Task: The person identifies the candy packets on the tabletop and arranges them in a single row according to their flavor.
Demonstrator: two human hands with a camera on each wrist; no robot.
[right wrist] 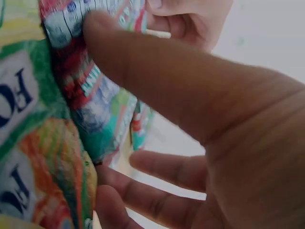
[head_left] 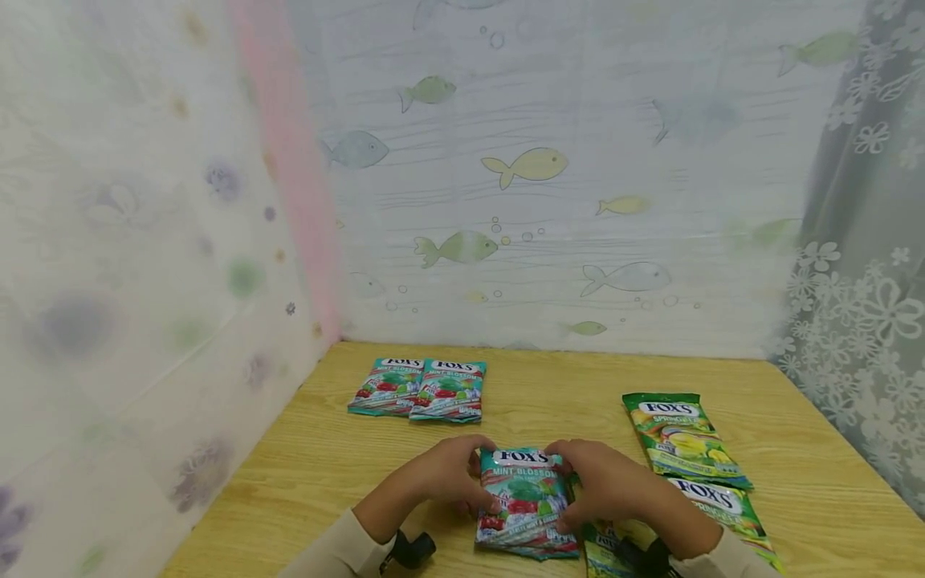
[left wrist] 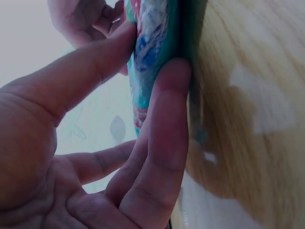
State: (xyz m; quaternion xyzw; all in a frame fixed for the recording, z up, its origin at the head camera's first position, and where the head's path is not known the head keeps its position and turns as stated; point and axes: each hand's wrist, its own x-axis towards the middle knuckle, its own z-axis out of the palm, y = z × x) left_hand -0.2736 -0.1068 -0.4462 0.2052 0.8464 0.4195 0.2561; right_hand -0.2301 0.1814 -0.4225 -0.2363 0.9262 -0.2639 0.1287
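A teal Fox's Mint Blossom candy bag (head_left: 523,502) lies face up at the near middle of the table, between both hands. My left hand (head_left: 451,475) holds its left edge, thumb on the front and fingers at the side and beneath, as the left wrist view shows. On the opposite edge, my right hand (head_left: 610,486) grips the bag with the thumb (right wrist: 143,62) across its printed front. Whether a second bag lies under it, I cannot tell. Beneath the right wrist is a green and yellow Fox's bag (head_left: 601,554), partly hidden.
Two more Mint Blossom bags (head_left: 450,393) overlap at the back left of the wooden table (head_left: 549,385). To the right, green Fox's Spring Tea bags (head_left: 682,437) lie in a column running toward the front. Patterned sheets (head_left: 448,193) hang behind and on both sides.
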